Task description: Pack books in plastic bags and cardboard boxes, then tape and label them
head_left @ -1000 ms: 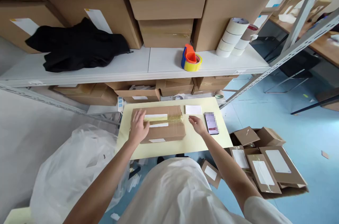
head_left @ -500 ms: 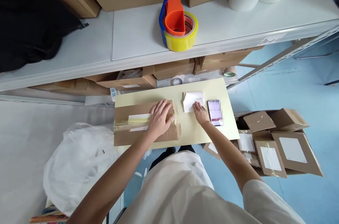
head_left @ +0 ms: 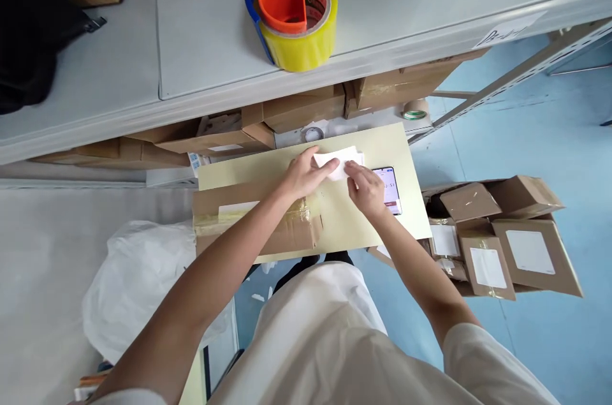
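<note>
Over the pale yellow board (head_left: 382,145), my left hand (head_left: 305,175) is closed on the left part of a small stack of white paper sheets (head_left: 337,156), thumb on top. At the sheets' right edge, my right hand (head_left: 366,191) has its fingers bent together on the paper. Whatever is printed on the sheets is too small to read. A taped cardboard box (head_left: 282,238) with a white label (head_left: 234,210) lies on the board, partly behind my left forearm. Just right of my right hand lies a phone (head_left: 391,191) with a lit screen, partly covered by that hand.
A grey shelf (head_left: 205,41) crosses above the board, bearing a tape dispenser (head_left: 299,16) with yellow tape. Below it stand cardboard boxes (head_left: 301,108) and tape rolls (head_left: 415,110). Labelled boxes (head_left: 530,252) fill the floor at right; a white plastic bag (head_left: 138,284) lies at left.
My left hand has left the cardboard box and taken hold of the paper sheets. The sheets are now lifted and turned between both hands. The view has shifted closer to the shelf.
</note>
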The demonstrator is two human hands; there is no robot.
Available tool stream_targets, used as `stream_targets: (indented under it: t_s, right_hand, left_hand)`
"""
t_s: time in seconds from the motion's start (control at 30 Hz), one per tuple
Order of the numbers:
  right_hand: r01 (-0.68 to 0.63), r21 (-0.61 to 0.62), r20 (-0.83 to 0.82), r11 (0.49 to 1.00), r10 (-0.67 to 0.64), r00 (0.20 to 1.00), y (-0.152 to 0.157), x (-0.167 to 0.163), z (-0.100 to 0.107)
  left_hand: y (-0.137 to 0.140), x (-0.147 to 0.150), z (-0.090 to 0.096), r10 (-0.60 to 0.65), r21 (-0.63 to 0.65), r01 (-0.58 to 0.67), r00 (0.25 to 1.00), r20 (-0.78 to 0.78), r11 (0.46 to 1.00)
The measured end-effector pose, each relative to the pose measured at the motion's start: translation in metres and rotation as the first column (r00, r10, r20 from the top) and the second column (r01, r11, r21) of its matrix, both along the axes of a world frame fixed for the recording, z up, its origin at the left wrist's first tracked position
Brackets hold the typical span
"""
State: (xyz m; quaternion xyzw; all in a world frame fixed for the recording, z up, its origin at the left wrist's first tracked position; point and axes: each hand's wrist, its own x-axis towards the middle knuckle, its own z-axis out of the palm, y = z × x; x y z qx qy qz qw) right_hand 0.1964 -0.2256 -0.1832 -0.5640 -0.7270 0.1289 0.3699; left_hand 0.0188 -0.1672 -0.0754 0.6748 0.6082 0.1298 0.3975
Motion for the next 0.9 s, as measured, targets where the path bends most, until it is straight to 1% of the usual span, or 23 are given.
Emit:
stream_targets:
  t_s: [0.03,0.07,0.1,0.17,0.2,0.23,0.27,0.3,0.33,0.37,0.4,0.43,0.47,0.5,0.57,0.6,0.7,0.77,0.83,0.9]
  right_hand:
    - [-0.077,0.011,-0.036,0.997,0.077,0.996,-0.003,-0.002,0.007]
    - [-0.129,0.011,-0.075,0.992,0.130,0.989,-0.004,-0.002,0.013]
    - [-0.145,0.002,-0.124,0.989,0.145,0.982,-0.004,-0.001,0.017]
    - [-0.114,-0.049,-0.241,0.992,0.099,0.965,0.004,0.007,0.022]
    - [-0.112,-0.090,-0.302,0.990,0.080,0.950,0.011,0.012,0.023]
    - [-0.149,-0.135,-0.360,0.979,0.092,0.928,0.018,0.017,0.023]
    - [-0.225,-0.175,-0.418,0.959,0.134,0.898,0.026,0.021,0.023]
    - [-0.318,-0.200,-0.472,0.927,0.193,0.860,0.034,0.024,0.023]
    - [-0.401,-0.213,-0.518,0.891,0.245,0.819,0.040,0.026,0.023]
    - [-0.457,-0.214,-0.552,0.863,0.279,0.786,0.046,0.027,0.023]
    - [-0.488,-0.208,-0.570,0.848,0.300,0.765,0.050,0.026,0.023]
    - [-0.504,-0.197,-0.574,0.841,0.317,0.755,0.052,0.025,0.024]
    - [-0.515,-0.183,-0.564,0.837,0.340,0.752,0.054,0.024,0.025]
    - [-0.529,-0.167,-0.544,0.832,0.369,0.754,0.054,0.023,0.027]
    - [-0.556,-0.142,-0.494,0.819,0.428,0.757,0.054,0.021,0.030]
    - [-0.564,-0.134,-0.473,0.815,0.448,0.759,0.053,0.021,0.031]
    - [-0.585,-0.120,-0.452,0.802,0.480,0.752,0.052,0.023,0.033]
    - [-0.587,-0.110,-0.442,0.802,0.490,0.752,0.052,0.026,0.031]
    - [-0.565,-0.097,-0.396,0.820,0.488,0.777,0.051,0.029,0.027]
    - [-0.532,-0.092,-0.325,0.842,0.480,0.815,0.050,0.033,0.024]
  left_hand:
    - [0.006,0.005,0.003,-0.015,-0.015,0.015,1.000,-0.017,1.000]
    - [0.010,0.009,0.007,-0.046,-0.001,0.046,0.998,-0.052,0.999]
    - [0.014,0.009,0.012,-0.093,0.028,0.096,0.991,-0.095,0.995]
    - [0.020,0.004,0.024,-0.219,0.073,0.232,0.963,-0.158,0.970]
    - [0.023,-0.001,0.031,-0.280,0.073,0.296,0.944,-0.176,0.952]
    - [0.026,-0.005,0.037,-0.330,0.064,0.347,0.925,-0.191,0.936]
    - [0.028,-0.010,0.043,-0.358,0.058,0.377,0.909,-0.214,0.924]
    - [0.030,-0.013,0.047,-0.355,0.072,0.384,0.900,-0.254,0.921]
    - [0.030,-0.014,0.051,-0.324,0.111,0.372,0.895,-0.307,0.921]
    - [0.029,-0.013,0.052,-0.278,0.173,0.358,0.889,-0.364,0.918]
    - [0.027,-0.011,0.052,-0.237,0.245,0.357,0.880,-0.412,0.902]
    - [0.024,-0.007,0.050,-0.218,0.308,0.377,0.868,-0.445,0.873]
    - [0.021,-0.002,0.047,-0.235,0.348,0.421,0.853,-0.467,0.837]
    - [0.018,0.004,0.042,-0.285,0.360,0.480,0.832,-0.477,0.800]
    - [0.014,0.014,0.029,-0.416,0.318,0.586,0.781,-0.466,0.745]
    - [0.013,0.018,0.022,-0.464,0.286,0.615,0.763,-0.450,0.735]
    - [0.019,0.024,0.005,-0.524,0.208,0.635,0.747,-0.408,0.744]
    - [0.027,0.023,-0.002,-0.542,0.188,0.642,0.742,-0.394,0.743]
    - [0.035,0.022,-0.006,-0.550,0.182,0.646,0.741,-0.387,0.742]
    - [0.043,0.020,-0.007,-0.544,0.174,0.635,0.748,-0.380,0.753]
